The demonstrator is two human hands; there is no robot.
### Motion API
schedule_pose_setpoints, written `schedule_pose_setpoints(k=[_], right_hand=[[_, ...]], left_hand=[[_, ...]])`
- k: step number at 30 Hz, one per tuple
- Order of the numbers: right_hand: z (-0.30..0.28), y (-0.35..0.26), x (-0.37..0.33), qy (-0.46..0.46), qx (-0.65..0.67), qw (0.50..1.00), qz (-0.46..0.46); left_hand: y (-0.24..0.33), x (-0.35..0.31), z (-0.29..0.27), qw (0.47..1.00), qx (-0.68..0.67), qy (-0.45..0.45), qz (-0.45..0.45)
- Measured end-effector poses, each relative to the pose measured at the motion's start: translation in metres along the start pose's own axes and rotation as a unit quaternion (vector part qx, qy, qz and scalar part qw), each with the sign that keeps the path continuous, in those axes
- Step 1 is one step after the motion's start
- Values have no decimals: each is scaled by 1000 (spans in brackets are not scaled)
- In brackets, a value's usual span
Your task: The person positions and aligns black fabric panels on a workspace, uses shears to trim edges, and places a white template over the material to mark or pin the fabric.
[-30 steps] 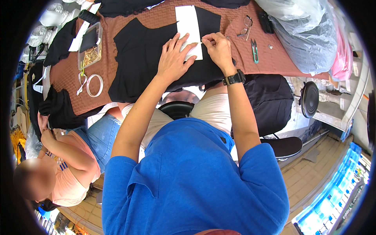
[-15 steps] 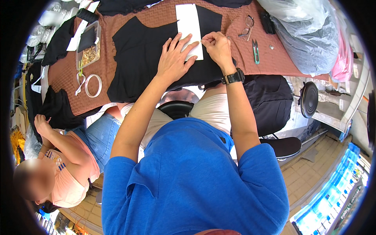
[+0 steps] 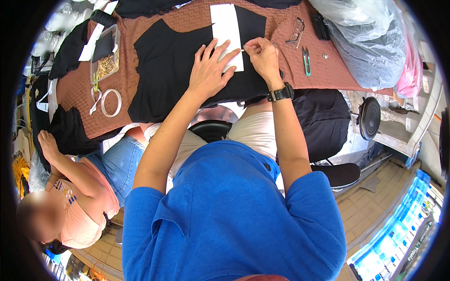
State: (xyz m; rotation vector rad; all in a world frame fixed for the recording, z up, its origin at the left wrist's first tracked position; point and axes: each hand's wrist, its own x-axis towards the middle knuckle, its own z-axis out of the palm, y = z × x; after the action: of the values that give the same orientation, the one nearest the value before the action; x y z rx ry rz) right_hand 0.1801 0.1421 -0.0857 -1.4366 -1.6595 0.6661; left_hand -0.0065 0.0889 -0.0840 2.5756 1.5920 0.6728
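Observation:
A black garment piece (image 3: 164,65) lies spread on the brown-covered table, and a white paper strip (image 3: 225,23) rests lengthwise on top of it. My left hand (image 3: 209,70) is laid flat with fingers spread, its fingertips across the strip and its palm over the black cloth. Just right of the strip's edge, my right hand (image 3: 263,56) is pinched closed. A tiny pale tip shows between its fingers and the paper; what it belongs to is too small to make out. A dark watch circles my right wrist.
Thread snips (image 3: 306,62) and eyeglasses (image 3: 296,33) lie to the right, before large plastic bags (image 3: 365,42). Leftward are a clear box (image 3: 107,61) of small brass-coloured pieces and a white tape ring (image 3: 111,103). A co-worker (image 3: 84,187) sits at the lower left.
My right hand has shifted very slightly right, still pinched by the strip's edge. My left hand stays in place. The co-worker's hand has moved a little up and left.

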Motion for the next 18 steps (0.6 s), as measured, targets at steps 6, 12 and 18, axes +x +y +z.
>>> schedule_pose_setpoints(k=[6,12,18], right_hand=[[0,3,1,-5,-10,1000,-2],[0,1,1,-12,-27,1000,-6],[-1,1,1,-24,-2,1000,8]], left_hand=[[0,0,2,1000,1,6,1],[-1,-1,0,1000,-3,-8,-3],[-2,-2,1,1000,-15,1,-5]])
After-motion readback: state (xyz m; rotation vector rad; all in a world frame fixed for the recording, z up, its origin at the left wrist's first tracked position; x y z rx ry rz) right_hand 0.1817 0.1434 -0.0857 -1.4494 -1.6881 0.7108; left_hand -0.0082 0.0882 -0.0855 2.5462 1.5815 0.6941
